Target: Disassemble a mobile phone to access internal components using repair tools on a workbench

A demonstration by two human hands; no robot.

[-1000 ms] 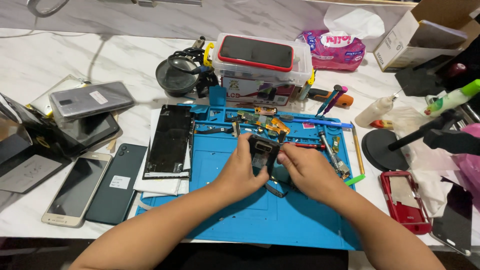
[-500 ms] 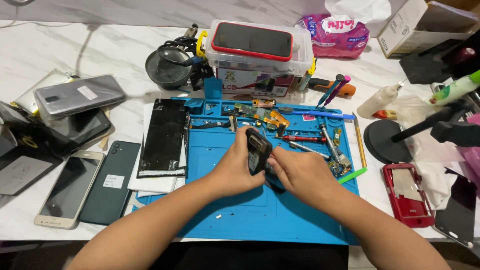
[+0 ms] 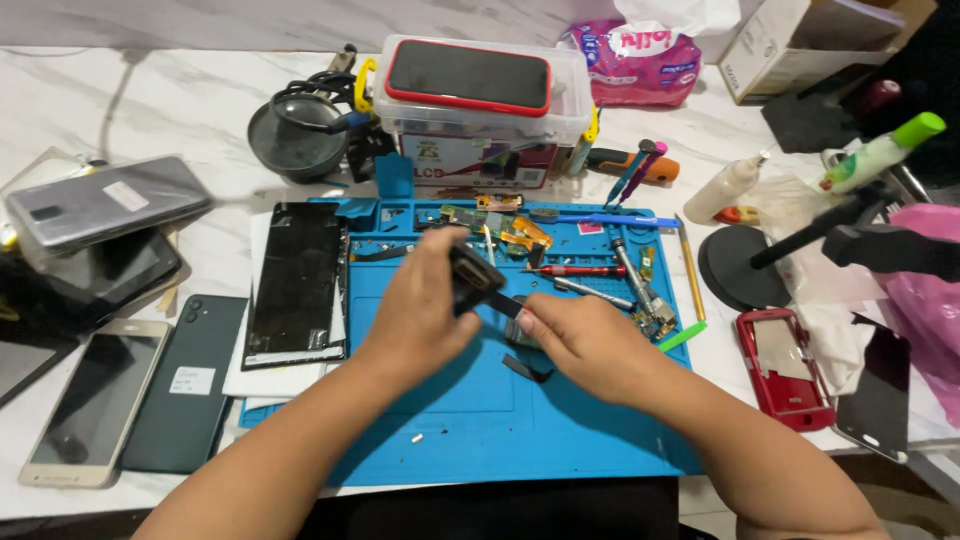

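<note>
Black rectangular phone part [image 3: 472,275] is gripped upright in the left hand [image 3: 420,305] over the blue silicone mat [image 3: 480,420]. Right hand [image 3: 585,340] pinches its black strip [image 3: 505,305], steadying it for access.

- The left hand [image 3: 420,310] covers most of the small black part [image 3: 472,280] it grips, so the part's full shape cannot be told.
- The right hand [image 3: 590,345] hides what lies under its fingers [image 3: 530,320]; only a dark strip [image 3: 525,368] pokes out below.
- Both forearms are cut off by the bottom edge.
- The dark tablet [image 3: 20,365] at far left runs out of the picture.
- The cardboard box [image 3: 800,40] is cropped at the top.
- The black phone [image 3: 880,400] at lower right is partly under white cloth [image 3: 830,330].
- The tiny pieces [image 3: 650,315] among the tools on the blue mat [image 3: 480,430] are too small to identify.
- The contents of the clear plastic box [image 3: 490,130] are blurred behind its wall.
</note>
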